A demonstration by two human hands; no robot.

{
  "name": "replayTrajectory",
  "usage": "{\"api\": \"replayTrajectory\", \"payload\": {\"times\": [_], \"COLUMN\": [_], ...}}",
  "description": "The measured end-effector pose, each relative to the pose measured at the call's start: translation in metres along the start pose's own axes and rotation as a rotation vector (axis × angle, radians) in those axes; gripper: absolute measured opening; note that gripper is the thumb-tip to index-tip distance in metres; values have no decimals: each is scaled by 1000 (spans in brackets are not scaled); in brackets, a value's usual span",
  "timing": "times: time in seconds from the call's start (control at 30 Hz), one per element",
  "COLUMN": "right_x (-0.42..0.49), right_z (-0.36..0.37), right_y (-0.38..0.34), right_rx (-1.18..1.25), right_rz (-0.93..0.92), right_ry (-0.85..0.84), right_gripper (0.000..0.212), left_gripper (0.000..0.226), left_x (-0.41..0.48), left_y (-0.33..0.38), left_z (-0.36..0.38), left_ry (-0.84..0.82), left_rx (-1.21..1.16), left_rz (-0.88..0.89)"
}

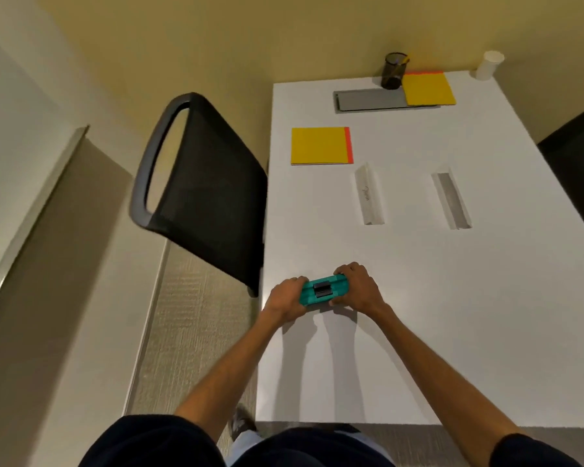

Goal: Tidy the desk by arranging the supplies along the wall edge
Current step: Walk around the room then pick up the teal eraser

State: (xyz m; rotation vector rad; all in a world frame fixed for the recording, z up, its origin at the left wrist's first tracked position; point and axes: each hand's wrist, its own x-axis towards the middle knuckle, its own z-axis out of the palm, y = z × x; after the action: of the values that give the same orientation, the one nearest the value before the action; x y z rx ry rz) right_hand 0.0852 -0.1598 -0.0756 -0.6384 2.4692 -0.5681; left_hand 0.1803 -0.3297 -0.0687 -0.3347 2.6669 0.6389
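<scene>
L grip (285, 298), R grip (359, 288) clutch box (322, 291).

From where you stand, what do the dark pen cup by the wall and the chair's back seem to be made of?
Pen cup: likely metal wire mesh, dark and matte; a yellow pencil shows through its wall. Chair back: black mesh fabric with a fine woven texture, stretched in a smooth grey frame, probably plastic.
</scene>
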Motion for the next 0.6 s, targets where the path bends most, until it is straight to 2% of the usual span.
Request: {"api": "replayTrajectory", "payload": {"times": [0.23, 0.6], "right_x": [-7, -20], "right_z": [61, 174], "right_y": [-97, -269], "right_rx": [-56, -91], "right_rz": [-99, -314], "right_ry": [-80, -116], "right_gripper": [65, 69], "left_gripper": [52, 55], "left_x": [-78, -198], "left_y": [-98, -280], "left_z": [-16, -58], "left_ry": [40, 92], "left_rx": [-81, -147], "left_rz": [-78, -176]}}
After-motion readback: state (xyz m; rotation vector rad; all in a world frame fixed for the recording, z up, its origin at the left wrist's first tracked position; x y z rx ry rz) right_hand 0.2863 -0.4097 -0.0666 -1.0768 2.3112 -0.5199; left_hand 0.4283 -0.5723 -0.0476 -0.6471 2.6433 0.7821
